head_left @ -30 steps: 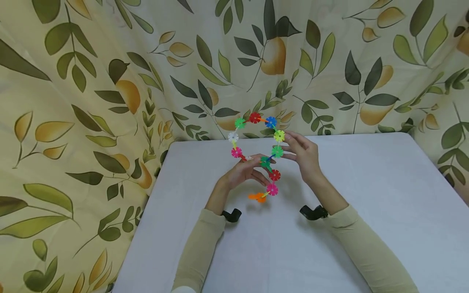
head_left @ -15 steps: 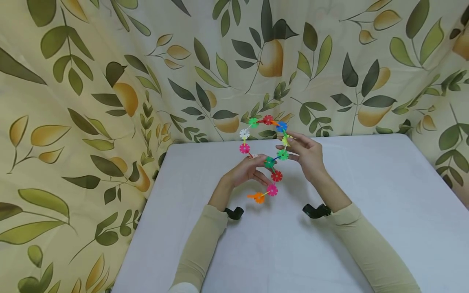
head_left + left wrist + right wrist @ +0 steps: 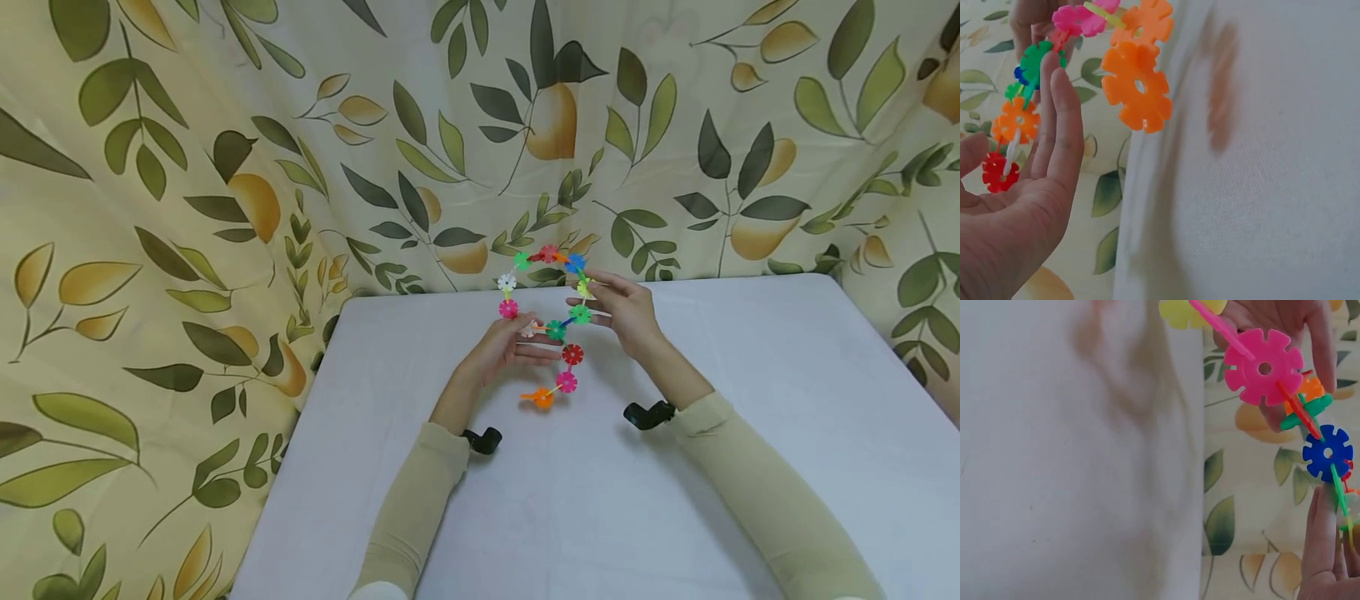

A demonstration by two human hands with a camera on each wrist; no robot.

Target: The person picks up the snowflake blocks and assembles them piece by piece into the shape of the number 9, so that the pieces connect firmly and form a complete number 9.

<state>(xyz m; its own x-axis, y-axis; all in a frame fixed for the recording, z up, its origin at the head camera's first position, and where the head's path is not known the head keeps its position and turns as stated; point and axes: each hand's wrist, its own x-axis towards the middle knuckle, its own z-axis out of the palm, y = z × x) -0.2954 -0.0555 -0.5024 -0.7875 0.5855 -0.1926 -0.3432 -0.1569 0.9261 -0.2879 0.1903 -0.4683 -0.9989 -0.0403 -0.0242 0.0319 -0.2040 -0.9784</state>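
Observation:
A chain of colourful slotted flower-shaped plastic discs [image 3: 572, 354] hangs above the table, bent into a loop with a tail curling below. My left hand [image 3: 498, 346] grips it at the loop's lower left, thumb by a white disc [image 3: 528, 328] and fingers stretched out behind. On the loop's right side my right hand [image 3: 632, 317] pinches the chain near a yellow-green disc [image 3: 584, 288]. Two joined orange discs [image 3: 1138, 87] form the tail's end in the left wrist view. In the right wrist view a pink disc [image 3: 1244, 378] and a blue disc [image 3: 1317, 461] stand close to the camera.
A white-covered table [image 3: 570, 492] lies beneath both hands. Behind and to the left hangs a curtain [image 3: 360, 167] with leaf and fruit print. Black wrist-camera mounts [image 3: 483, 441] stick out inward from both wrists.
The chain's loop has shifted to the right, and its top has dropped slightly. My left hand has moved a little to the right, showing the white disc by its thumb more fully.

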